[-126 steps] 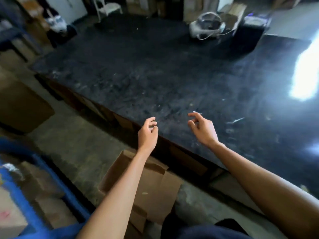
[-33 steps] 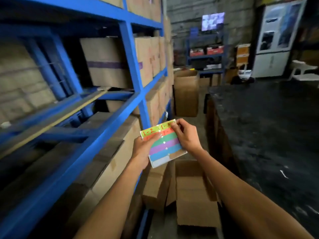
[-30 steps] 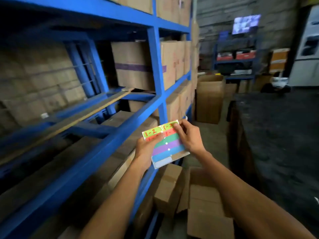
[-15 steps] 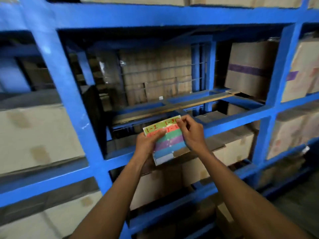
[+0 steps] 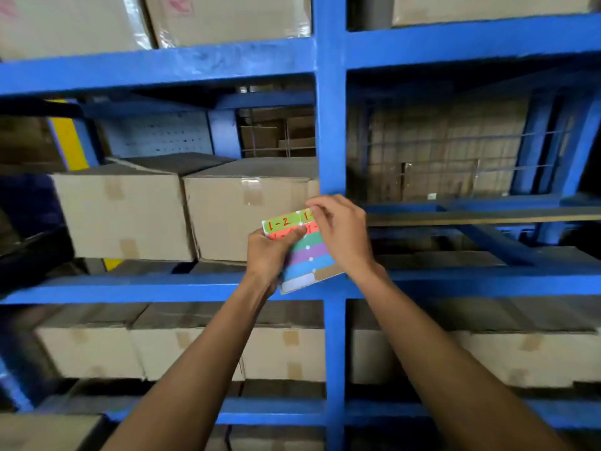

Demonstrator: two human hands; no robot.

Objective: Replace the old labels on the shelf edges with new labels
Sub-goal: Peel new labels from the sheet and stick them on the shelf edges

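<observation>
A sheet of coloured labels [image 5: 307, 255] is held up in front of a blue metal shelf rack [image 5: 330, 131]. Its top green label reads "1-2" in red; orange, green, purple, blue and white strips follow below. My left hand [image 5: 271, 255] grips the sheet's left side with the thumb on the orange row. My right hand [image 5: 341, 232] pinches the sheet's top right corner, covering the second green label. The shelf edge [image 5: 146, 286] runs just behind and below the sheet. No old label shows on the blue edges in view.
Taped cardboard boxes [image 5: 247, 216] fill the shelf level left of the upright, with more boxes [image 5: 182, 349] on the level below and above. The bay to the right holds a wire mesh back [image 5: 455, 151] and a wooden slat [image 5: 487, 216].
The view has swung left from the black table and aisle to face the rack squarely. Both hands went from holding nothing to holding the label sheet, now in front of the upright.
</observation>
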